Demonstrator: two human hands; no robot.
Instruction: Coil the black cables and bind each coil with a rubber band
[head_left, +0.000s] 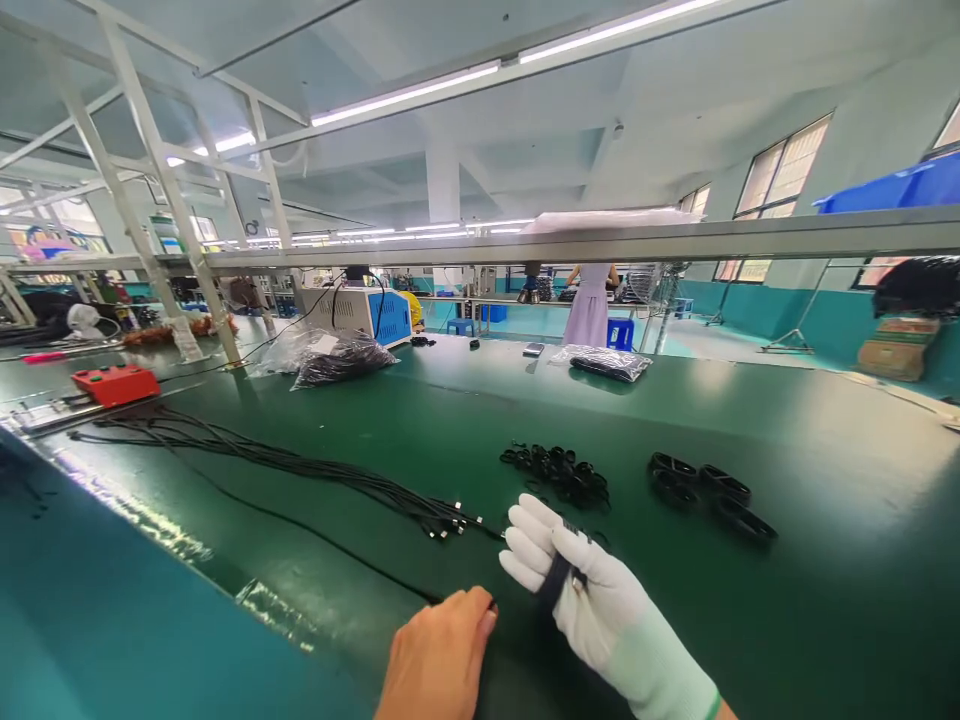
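Observation:
My bare left hand (441,650) is closed on the end of a single black cable (322,535) that runs back to the left across the green bench. Beside it, my right hand (574,580), in a white glove, is turned palm up with its fingers curled. A dark strip-like piece (553,585) lies across that palm, pinched under the thumb; a small shiny bit shows by it. Just beyond the glove is a pile of small black loops (562,472). A bundle of black cables (300,457) with silver-tipped plugs lies to the left.
Several coiled black bundles (724,485) lie on the right of the bench. A red control box (116,385) stands at far left. Bagged black items (345,358), a blue-and-white machine (375,312) and another bag (609,362) sit along the back. A person (589,310) stands beyond.

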